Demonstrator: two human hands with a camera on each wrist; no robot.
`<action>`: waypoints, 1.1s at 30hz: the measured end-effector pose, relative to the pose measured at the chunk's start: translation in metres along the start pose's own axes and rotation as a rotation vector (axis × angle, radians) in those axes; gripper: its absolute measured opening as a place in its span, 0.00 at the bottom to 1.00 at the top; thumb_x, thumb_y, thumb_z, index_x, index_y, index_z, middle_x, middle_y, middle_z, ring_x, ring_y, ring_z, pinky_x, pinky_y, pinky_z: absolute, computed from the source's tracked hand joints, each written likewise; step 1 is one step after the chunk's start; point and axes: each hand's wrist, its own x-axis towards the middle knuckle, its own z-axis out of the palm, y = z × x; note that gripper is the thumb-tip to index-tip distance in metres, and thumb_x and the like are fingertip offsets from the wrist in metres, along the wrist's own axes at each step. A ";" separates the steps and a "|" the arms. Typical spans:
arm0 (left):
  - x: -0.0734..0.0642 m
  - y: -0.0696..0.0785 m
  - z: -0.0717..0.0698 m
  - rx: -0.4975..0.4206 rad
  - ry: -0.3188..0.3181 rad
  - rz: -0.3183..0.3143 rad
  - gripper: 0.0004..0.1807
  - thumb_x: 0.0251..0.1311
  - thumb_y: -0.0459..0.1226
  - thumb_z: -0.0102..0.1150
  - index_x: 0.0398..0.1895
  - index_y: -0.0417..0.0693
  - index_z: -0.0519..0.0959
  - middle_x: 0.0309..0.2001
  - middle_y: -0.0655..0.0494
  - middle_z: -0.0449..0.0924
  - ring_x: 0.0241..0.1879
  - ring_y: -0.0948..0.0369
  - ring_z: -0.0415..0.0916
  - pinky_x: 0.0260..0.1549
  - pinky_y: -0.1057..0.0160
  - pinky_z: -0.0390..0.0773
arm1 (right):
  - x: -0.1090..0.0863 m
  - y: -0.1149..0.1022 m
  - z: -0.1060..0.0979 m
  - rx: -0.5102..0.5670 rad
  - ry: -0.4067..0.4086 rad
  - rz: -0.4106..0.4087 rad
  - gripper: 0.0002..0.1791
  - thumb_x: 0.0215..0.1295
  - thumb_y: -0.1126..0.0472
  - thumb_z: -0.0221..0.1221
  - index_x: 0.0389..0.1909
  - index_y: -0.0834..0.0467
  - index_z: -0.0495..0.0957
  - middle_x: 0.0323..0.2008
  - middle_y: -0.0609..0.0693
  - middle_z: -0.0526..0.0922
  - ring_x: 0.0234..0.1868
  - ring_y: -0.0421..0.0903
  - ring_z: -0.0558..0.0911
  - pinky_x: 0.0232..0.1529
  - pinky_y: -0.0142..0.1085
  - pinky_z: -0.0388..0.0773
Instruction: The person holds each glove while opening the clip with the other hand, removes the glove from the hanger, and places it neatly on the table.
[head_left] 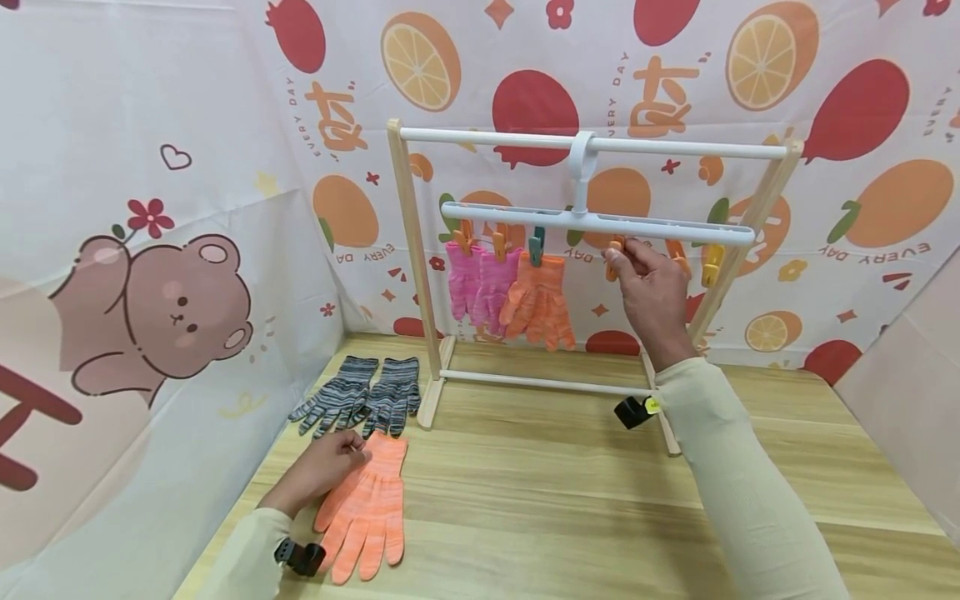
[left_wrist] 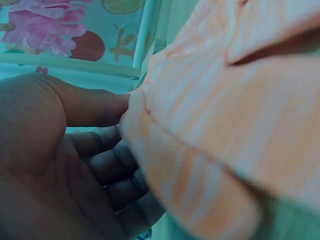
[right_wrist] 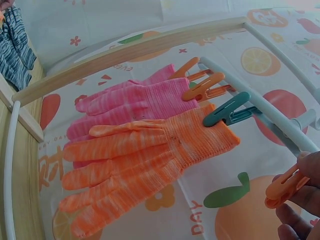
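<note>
My left hand [head_left: 324, 468] pinches the edge of an orange glove [head_left: 367, 521] near its cuff; the glove lies on the table with its fingers towards me. The left wrist view shows thumb and fingertips right at the glove's edge. Up at the white hanger [head_left: 517, 216], my right hand [head_left: 654, 287] pinches an orange clothespin [right_wrist: 285, 187] below the bar. Left of it, another orange glove [right_wrist: 150, 160] hangs by its cuff from a green clothespin [right_wrist: 227, 112]. Two pink gloves [head_left: 495, 287] hang beside that one from orange clothespins [head_left: 501, 242].
A wooden rack [head_left: 410, 242] with white rods carries the hanger. Two grey striped gloves [head_left: 393, 387] lie on the table [head_left: 510, 500] by its left foot. A yellow clothespin [head_left: 712, 265] hangs at the hanger's right end. Printed cloth [head_left: 532, 108] stands behind the rack.
</note>
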 end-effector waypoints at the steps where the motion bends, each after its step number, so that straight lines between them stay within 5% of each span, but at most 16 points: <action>1: 0.000 0.000 0.000 0.003 -0.002 -0.002 0.07 0.70 0.37 0.59 0.40 0.40 0.78 0.32 0.51 0.76 0.27 0.57 0.67 0.30 0.57 0.69 | 0.000 0.000 0.000 0.001 0.001 0.001 0.21 0.73 0.52 0.61 0.60 0.59 0.82 0.49 0.56 0.87 0.41 0.43 0.81 0.37 0.29 0.74; 6: -0.002 0.000 -0.001 0.030 -0.015 0.008 0.07 0.71 0.37 0.58 0.38 0.40 0.77 0.28 0.52 0.73 0.23 0.57 0.63 0.26 0.58 0.66 | 0.000 0.001 0.000 0.008 0.002 0.013 0.21 0.73 0.53 0.61 0.61 0.58 0.82 0.50 0.55 0.86 0.43 0.42 0.82 0.41 0.28 0.76; 19: -0.001 -0.001 -0.003 0.159 0.020 0.008 0.08 0.70 0.38 0.60 0.41 0.41 0.80 0.33 0.54 0.79 0.30 0.59 0.73 0.31 0.56 0.74 | -0.001 -0.001 -0.002 -0.008 -0.022 0.017 0.23 0.73 0.51 0.62 0.64 0.57 0.79 0.52 0.54 0.86 0.47 0.45 0.84 0.47 0.30 0.78; 27: -0.001 -0.001 -0.006 0.156 0.016 -0.004 0.08 0.71 0.37 0.57 0.42 0.42 0.80 0.34 0.54 0.80 0.31 0.58 0.74 0.31 0.55 0.74 | -0.001 0.000 -0.001 -0.029 -0.040 0.021 0.25 0.73 0.49 0.62 0.65 0.57 0.78 0.51 0.55 0.86 0.48 0.48 0.84 0.49 0.33 0.78; 33: 0.000 0.007 -0.010 0.263 0.068 0.027 0.11 0.74 0.39 0.53 0.42 0.41 0.80 0.29 0.54 0.77 0.25 0.58 0.70 0.27 0.57 0.71 | -0.001 0.001 -0.001 -0.058 -0.053 0.034 0.26 0.74 0.48 0.60 0.67 0.56 0.77 0.54 0.54 0.85 0.49 0.50 0.83 0.47 0.36 0.78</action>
